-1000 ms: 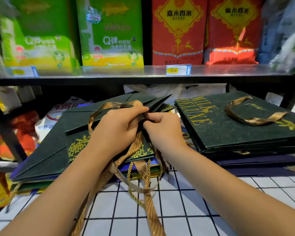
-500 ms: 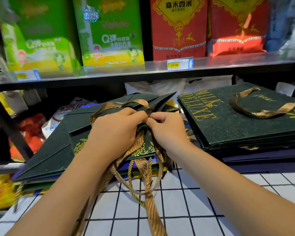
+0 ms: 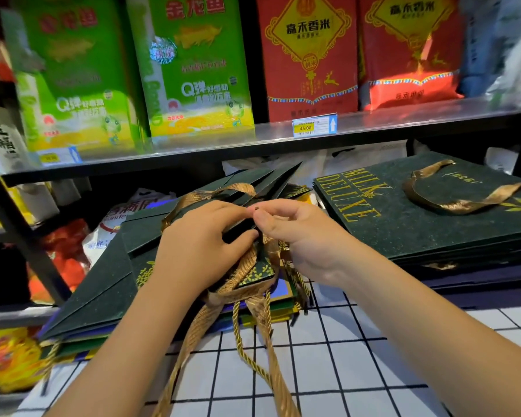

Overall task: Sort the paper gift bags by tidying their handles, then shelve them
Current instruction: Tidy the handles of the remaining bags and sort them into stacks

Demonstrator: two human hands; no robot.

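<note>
I am viewing two piles of dark green gift bags lying flat on the white gridded floor under the shelf [image 3: 253, 145]. The right pile [image 3: 433, 224], lettered "MILK DELUXE", is showing one gold ribbon handle [image 3: 460, 203] folded on top; I am not able to count its bags, since only the edges are showing. The left pile [image 3: 103, 284] is fanning out, with several pointed flaps rising behind the hands; their number is unclear. On the shelf above, four packs are standing: two green [image 3: 193, 70] and two red [image 3: 310, 61], all cut off at the top, with one price tag [image 3: 313, 125] reading 45.00. My left hand [image 3: 199, 242] is gripping a flap of the left pile, and my right hand [image 3: 307, 236] is pinching something small and dark at the fingertips. Gold ribbons and one twisted cord [image 3: 241, 341] are hanging toward the floor, tangled; their ends are running out of view.
</note>
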